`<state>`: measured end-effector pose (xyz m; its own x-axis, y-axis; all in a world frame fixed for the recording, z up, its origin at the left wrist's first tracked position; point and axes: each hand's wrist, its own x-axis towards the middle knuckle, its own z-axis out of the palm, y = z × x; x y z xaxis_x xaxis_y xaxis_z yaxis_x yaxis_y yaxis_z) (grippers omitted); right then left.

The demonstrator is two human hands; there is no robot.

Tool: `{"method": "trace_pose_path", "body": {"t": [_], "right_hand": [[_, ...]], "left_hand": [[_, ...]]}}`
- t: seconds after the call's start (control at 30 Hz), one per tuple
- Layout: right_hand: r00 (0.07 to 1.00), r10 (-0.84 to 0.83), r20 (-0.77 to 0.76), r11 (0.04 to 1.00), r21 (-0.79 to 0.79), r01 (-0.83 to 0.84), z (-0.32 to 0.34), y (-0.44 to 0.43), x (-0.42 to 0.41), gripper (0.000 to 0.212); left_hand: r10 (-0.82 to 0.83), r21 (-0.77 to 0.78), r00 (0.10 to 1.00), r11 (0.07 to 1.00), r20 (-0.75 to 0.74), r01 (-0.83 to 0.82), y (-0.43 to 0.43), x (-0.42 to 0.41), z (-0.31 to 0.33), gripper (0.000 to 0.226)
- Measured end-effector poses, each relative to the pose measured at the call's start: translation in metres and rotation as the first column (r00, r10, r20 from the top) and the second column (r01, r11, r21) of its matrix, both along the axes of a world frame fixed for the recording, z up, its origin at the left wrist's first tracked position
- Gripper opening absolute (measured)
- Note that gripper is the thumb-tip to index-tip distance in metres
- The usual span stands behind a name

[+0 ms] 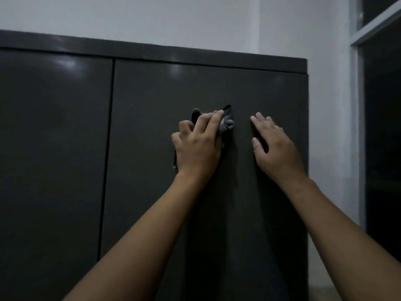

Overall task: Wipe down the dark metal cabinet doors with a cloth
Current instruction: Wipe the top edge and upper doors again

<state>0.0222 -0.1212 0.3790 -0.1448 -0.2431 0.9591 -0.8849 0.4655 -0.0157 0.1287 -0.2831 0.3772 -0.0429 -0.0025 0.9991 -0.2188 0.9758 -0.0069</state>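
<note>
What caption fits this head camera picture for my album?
Left hand holds a grey cloth against the dark cabinet door; right hand rests flat beside it.

Left door [54,131] and right door [195,88] of the cabinet: uniform dark charcoal grey, unpatterned, with a slight sheen. Soft whitish patches of reflected light lie near their upper edges. Seam [109,135] between the doors: a thin black vertical line. Top band [152,51] of the cabinet: the same charcoal, a shade lighter, underlined by a narrow black gap. Cloth [227,125]: plain mid grey, with near-black folds at its upper tip and left end. Wall [195,20]: plain pale grey-white with a faint bluish cast. Window frame [360,127]: light grey. Window panes [383,127]: almost black.
</note>
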Motion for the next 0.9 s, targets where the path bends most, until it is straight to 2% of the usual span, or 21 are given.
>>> {"method": "trace_pose_path", "body": {"t": [0.1, 0.2, 0.27, 0.33, 0.4, 0.5, 0.57, 0.67, 0.77, 0.83, 0.9], "right_hand": [[0.99, -0.051, 0.134, 0.997, -0.048, 0.058, -0.024, 0.032, -0.008, 0.055], [0.937, 0.023, 0.348, 0.989, -0.148, 0.031, -0.063, 0.049, -0.006, 0.065], [0.844, 0.144, 0.517, 0.965, -0.262, -0.005, -0.089, 0.057, -0.001, 0.073], [0.727, 0.262, 0.635, 0.937, -0.348, -0.033, -0.112, 0.064, 0.004, 0.071], [0.661, 0.283, 0.695, 0.94, -0.338, -0.046, -0.133, 0.073, 0.008, 0.066], [0.577, 0.239, 0.781, 0.966, -0.249, -0.064, -0.154, 0.088, 0.018, 0.072], [0.558, 0.191, 0.807, 0.981, -0.18, -0.074, -0.161, 0.095, 0.026, 0.077], [0.645, 0.061, 0.762, 0.997, -0.011, -0.082, -0.172, 0.096, 0.049, 0.086], [0.724, 0.021, 0.689, 0.966, 0.172, -0.192, -0.188, 0.08, 0.07, 0.097], [0.742, 0.015, 0.671, 0.932, 0.26, -0.254, -0.194, 0.063, 0.074, 0.116], [0.736, 0.035, 0.676, 0.944, 0.218, -0.246, -0.191, 0.046, 0.069, 0.132]], "left_hand": [[0.006, -0.111, 0.992, 0.994, 0.124, 0.007, 0.017, -0.012, -0.02, 0.053], [0.027, -0.24, 0.969, 0.97, 0.244, 0.034, 0.028, -0.019, -0.057, 0.058], [0.032, -0.291, 0.952, 0.955, 0.305, 0.061, 0.036, -0.024, -0.086, 0.061], [0.029, -0.329, 0.936, 0.94, 0.349, 0.093, 0.043, -0.029, -0.118, 0.064], [0.033, -0.385, 0.915, 0.913, 0.403, 0.137, 0.046, -0.029, -0.154, 0.066], [0.054, -0.448, 0.856, 0.868, 0.515, 0.214, 0.041, -0.021, -0.198, 0.069], [0.051, -0.44, 0.84, 0.868, 0.54, 0.23, 0.038, -0.015, -0.206, 0.067], [0.012, -0.359, 0.842, 0.908, 0.539, 0.217, 0.046, -0.011, -0.19, 0.059], [-0.206, -0.054, 0.862, 0.964, 0.464, 0.259, 0.06, -0.01, -0.157, 0.047], [-0.36, 0.11, 0.851, 0.932, 0.383, 0.344, 0.074, -0.013, -0.141, 0.039], [-0.459, 0.195, 0.814, 0.888, 0.356, 0.416, 0.085, -0.023, -0.131, 0.035]]}}
